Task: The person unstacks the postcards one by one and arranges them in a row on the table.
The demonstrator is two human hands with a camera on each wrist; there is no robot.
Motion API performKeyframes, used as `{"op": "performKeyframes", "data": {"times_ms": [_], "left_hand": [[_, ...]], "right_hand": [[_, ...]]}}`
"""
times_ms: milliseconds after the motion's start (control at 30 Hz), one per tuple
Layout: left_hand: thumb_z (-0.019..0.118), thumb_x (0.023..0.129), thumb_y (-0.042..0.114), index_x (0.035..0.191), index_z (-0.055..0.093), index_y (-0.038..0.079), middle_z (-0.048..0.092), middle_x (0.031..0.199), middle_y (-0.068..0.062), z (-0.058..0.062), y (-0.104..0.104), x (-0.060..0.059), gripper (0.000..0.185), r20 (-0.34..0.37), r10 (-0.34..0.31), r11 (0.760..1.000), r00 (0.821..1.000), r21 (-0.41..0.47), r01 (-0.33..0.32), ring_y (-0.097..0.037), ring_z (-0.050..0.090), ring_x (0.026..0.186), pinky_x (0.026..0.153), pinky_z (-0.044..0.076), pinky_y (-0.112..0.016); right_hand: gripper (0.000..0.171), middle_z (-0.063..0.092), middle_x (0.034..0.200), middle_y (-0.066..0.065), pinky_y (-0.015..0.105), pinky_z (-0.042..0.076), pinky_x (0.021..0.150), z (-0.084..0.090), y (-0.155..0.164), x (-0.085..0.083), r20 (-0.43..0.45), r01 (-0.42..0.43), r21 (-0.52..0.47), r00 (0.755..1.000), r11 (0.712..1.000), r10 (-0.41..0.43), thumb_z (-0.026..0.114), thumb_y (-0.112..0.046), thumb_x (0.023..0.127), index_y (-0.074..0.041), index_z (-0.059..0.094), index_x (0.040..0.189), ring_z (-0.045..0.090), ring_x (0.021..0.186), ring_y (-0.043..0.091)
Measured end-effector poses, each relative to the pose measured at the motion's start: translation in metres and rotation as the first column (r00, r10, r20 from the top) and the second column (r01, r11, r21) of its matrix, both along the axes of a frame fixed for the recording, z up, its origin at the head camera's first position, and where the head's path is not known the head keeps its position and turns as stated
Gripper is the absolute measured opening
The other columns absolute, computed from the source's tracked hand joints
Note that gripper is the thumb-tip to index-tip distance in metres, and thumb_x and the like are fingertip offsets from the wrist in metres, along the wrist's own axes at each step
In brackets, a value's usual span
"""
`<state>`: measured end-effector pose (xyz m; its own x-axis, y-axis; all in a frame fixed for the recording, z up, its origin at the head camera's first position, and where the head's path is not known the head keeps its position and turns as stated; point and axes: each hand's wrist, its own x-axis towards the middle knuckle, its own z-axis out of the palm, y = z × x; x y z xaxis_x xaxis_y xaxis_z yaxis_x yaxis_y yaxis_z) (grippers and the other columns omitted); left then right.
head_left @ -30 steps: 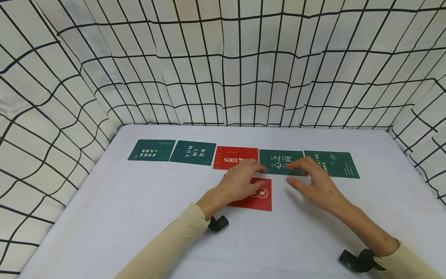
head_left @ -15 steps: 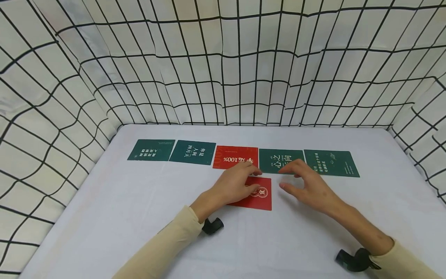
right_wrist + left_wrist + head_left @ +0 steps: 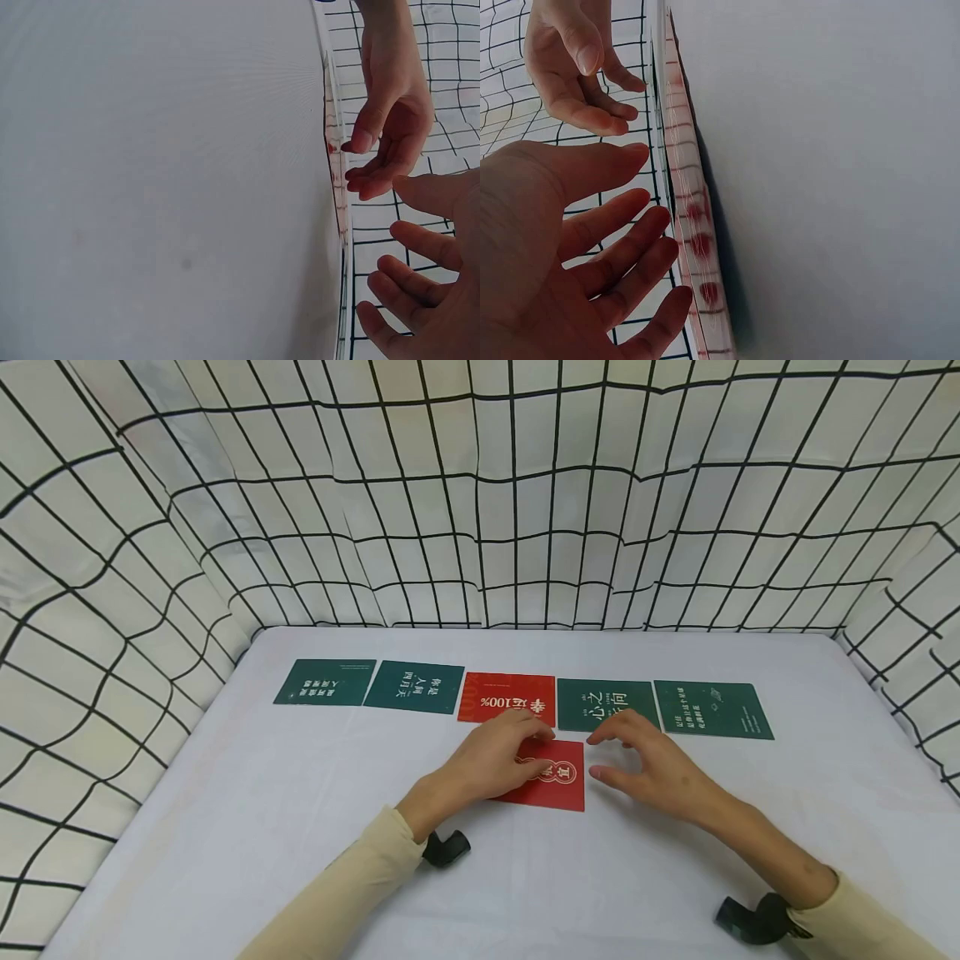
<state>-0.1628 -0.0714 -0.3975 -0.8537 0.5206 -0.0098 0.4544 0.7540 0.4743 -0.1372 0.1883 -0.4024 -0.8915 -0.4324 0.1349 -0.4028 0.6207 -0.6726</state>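
A red card (image 3: 555, 792) with a round white emblem lies flat on the white table in front of a row of cards. My left hand (image 3: 486, 760) hovers over its left half, fingers loosely bent, hiding part of it. Just off its right edge is my right hand (image 3: 663, 770), thumb and fingers spread apart and facing the left hand. In the left wrist view the left hand's fingers (image 3: 630, 238) are relaxed, above the card (image 3: 684, 165) seen edge-on with a glossy, reflecting surface. The right wrist view shows the right hand (image 3: 431, 281) with spread fingers, holding nothing.
Behind the hands runs a row of cards: two green cards at the left, including one green card (image 3: 415, 687), a red card (image 3: 507, 687) in the middle, then another green card (image 3: 581, 702) and a green card (image 3: 720, 710) at the right. Black netting (image 3: 517, 539) surrounds the table's back and sides.
Both hands have drifted left, the right hand farther, from over the right-hand green cards to beside the red card's right edge. More of that red card shows now. The cards lie where they were.
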Motion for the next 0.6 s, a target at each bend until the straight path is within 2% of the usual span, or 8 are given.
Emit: {"op": "performKeyframes", "data": {"times_ms": [233, 600], "left_hand": [[0.082, 0.089, 0.034, 0.132, 0.069, 0.019, 0.067, 0.128, 0.001, 0.002, -0.01, 0.002, 0.047, 0.015, -0.003, 1.0, 1.0, -0.001, 0.003, -0.016, 0.06, 0.122, 0.101, 0.059, -0.036], [0.084, 0.086, 0.038, 0.134, 0.067, 0.022, 0.064, 0.135, 0.001, 0.0, -0.023, 0.001, 0.053, 0.028, -0.034, 0.999, 0.999, -0.033, 0.035, -0.017, 0.056, 0.13, 0.106, 0.056, -0.041]], "right_hand": [[0.041, 0.061, 0.127, -0.001, 0.037, 0.063, 0.09, -0.001, -0.006, 0.001, 0.018, -0.026, 0.019, 1.0, 0.999, 0.025, 0.085, -0.018, 0.086, -0.017, 0.07, 0.123, 0.058, 0.119, 0.022], [0.042, 0.061, 0.128, -0.001, 0.037, 0.063, 0.093, -0.003, -0.014, 0.002, 0.03, -0.067, 0.068, 0.997, 0.995, 0.065, 0.089, -0.022, 0.082, -0.02, 0.071, 0.12, 0.057, 0.124, 0.02]]}}
